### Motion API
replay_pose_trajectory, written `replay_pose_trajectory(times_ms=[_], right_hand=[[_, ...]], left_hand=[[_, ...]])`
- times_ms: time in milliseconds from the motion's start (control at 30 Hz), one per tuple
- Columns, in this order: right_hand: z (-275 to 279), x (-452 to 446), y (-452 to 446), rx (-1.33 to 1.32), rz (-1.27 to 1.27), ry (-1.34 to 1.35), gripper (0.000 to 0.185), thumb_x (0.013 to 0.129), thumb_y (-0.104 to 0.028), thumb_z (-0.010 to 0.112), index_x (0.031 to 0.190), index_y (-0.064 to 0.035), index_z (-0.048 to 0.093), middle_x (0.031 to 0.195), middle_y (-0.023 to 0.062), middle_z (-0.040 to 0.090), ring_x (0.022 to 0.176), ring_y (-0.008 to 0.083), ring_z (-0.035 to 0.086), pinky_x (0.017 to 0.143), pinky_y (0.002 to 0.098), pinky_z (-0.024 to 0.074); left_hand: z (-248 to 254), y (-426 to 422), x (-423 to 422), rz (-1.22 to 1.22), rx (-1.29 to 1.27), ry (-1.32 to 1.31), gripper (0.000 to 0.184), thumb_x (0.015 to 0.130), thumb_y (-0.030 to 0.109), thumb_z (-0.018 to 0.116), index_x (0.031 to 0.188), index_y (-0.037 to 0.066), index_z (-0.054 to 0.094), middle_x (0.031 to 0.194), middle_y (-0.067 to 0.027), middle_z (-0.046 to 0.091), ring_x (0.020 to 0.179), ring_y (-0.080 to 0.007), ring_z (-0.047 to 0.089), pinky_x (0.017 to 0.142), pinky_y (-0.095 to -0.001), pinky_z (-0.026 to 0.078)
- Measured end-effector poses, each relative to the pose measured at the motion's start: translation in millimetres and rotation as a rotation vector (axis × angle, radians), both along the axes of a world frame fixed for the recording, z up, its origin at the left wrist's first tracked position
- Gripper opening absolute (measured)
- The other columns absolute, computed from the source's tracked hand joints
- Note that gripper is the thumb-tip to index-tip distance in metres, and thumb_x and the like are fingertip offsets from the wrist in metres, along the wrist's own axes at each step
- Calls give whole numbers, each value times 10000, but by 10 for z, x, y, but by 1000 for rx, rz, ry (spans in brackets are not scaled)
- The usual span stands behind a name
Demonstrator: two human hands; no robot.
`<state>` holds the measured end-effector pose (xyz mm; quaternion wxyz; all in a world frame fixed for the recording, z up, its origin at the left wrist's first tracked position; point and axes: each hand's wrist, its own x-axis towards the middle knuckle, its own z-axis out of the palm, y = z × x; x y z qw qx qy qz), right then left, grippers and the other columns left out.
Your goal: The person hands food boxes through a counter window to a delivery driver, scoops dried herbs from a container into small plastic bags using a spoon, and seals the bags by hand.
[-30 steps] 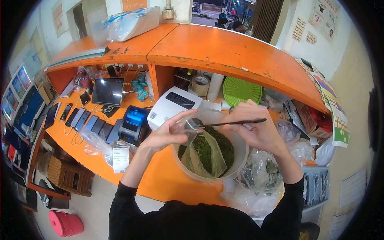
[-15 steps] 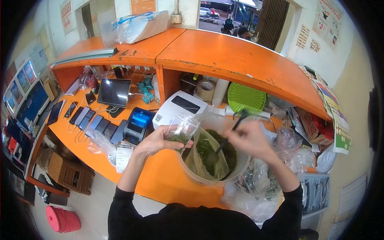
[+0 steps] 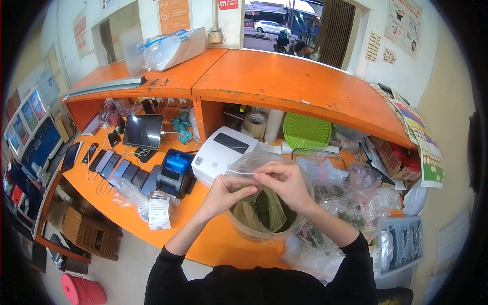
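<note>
My left hand (image 3: 223,195) and my right hand (image 3: 288,185) are close together above a clear round tub (image 3: 254,234). Between the fingertips of both hands is the pale top edge of a small clear plastic bag (image 3: 241,173); the rest of it is mostly hidden by my fingers. Both hands are closed in a pinch on that edge. Inside the tub, a larger translucent bag (image 3: 279,216) stands open around chopped green herbs (image 3: 262,204). The black spoon from before is out of sight.
A white label printer (image 3: 223,155) stands behind the tub, beside a small black printer (image 3: 174,173). Several phones (image 3: 119,168) lie at left. Filled plastic bags (image 3: 330,234) and a cutlery tray (image 3: 386,254) are at right. An orange shelf (image 3: 284,76) overhangs the back.
My right hand has let go of the black spoon and moved left to the small bag. Both hands now pinch its top edge. The view has tilted up slightly.
</note>
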<state>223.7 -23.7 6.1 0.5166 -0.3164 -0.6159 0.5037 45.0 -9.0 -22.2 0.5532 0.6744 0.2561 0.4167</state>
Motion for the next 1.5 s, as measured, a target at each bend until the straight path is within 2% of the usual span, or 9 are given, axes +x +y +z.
replay_pose_trajectory(times_ms=[433, 633, 933, 1000, 1033, 1167, 1333, 1433, 1500], right_hand=[[19, -23, -129, 308, -152, -125, 88, 789, -30, 634, 855, 25, 653, 816, 57, 606, 702, 97, 523, 623, 219, 412], [5, -81, -158, 299, -144, -88, 70, 780, -23, 639, 831, 23, 654, 800, 77, 624, 711, 113, 553, 631, 233, 429], [-92, 72, -154, 81, -64, 24, 81, 786, -39, 631, 846, 13, 645, 783, 71, 631, 683, 97, 556, 624, 230, 439], [-128, 124, -180, 198, -134, -24, 72, 790, -27, 619, 845, 13, 639, 781, 69, 629, 695, 96, 563, 633, 229, 446], [-138, 179, -195, 260, -158, -51, 67, 791, -22, 613, 845, 13, 636, 779, 69, 628, 702, 96, 566, 638, 228, 449], [37, 685, -494, 336, -672, -224, 77, 829, -1, 554, 844, 21, 626, 765, 66, 627, 693, 105, 579, 643, 228, 460], [-226, 1831, -1012, 230, -1375, -433, 200, 917, -86, 455, 878, 33, 611, 696, 44, 630, 632, 111, 577, 617, 231, 453], [-548, 2073, -1329, 44, -1471, -720, 198, 901, -121, 490, 939, 33, 609, 775, 105, 653, 709, 168, 612, 693, 259, 462], [-855, 2035, -1461, -50, -1122, -917, 227, 878, -148, 524, 1017, 19, 591, 896, 159, 639, 851, 223, 609, 771, 299, 455]], left_hand=[[178, -184, -17, 224, 33, -279, 128, 824, -7, 588, 925, -79, 620, 869, -138, 657, 811, -154, 640, 742, -236, 514], [184, -227, -6, 319, 257, -127, 64, 791, -10, 626, 831, -30, 671, 830, -92, 667, 746, -114, 613, 654, -213, 479], [180, -252, -28, 282, 248, -15, 182, 855, 46, 522, 914, -51, 664, 810, -113, 674, 707, -113, 614, 665, -216, 475], [184, -257, 39, 231, 248, -9, 196, 864, 47, 503, 909, -59, 662, 804, -111, 674, 720, -126, 624, 691, -220, 478], [118, -211, -12, 113, 189, 26, 270, 889, 114, 487, 1049, -70, 604, 941, -146, 655, 886, -172, 619, 824, -264, 460], [23, -165, 11, 186, 298, -24, 559, 903, 319, 458, 1308, -53, 352, 1252, -218, 476, 1188, -272, 444, 1025, -370, 290], [-210, -112, -310, 422, 316, 13, 500, 932, 294, 411, 1282, -64, 386, 1247, -214, 475, 1203, -271, 430, 1028, -387, 300], [-391, -127, -453, 510, 195, -52, 389, 937, 138, 385, 1262, -75, 405, 1241, -221, 472, 1183, -266, 446, 1017, -379, 331], [-450, -171, -488, 559, 145, -41, 376, 933, 135, 395, 1248, -69, 426, 1230, -216, 482, 1171, -263, 458, 1010, -380, 341]])
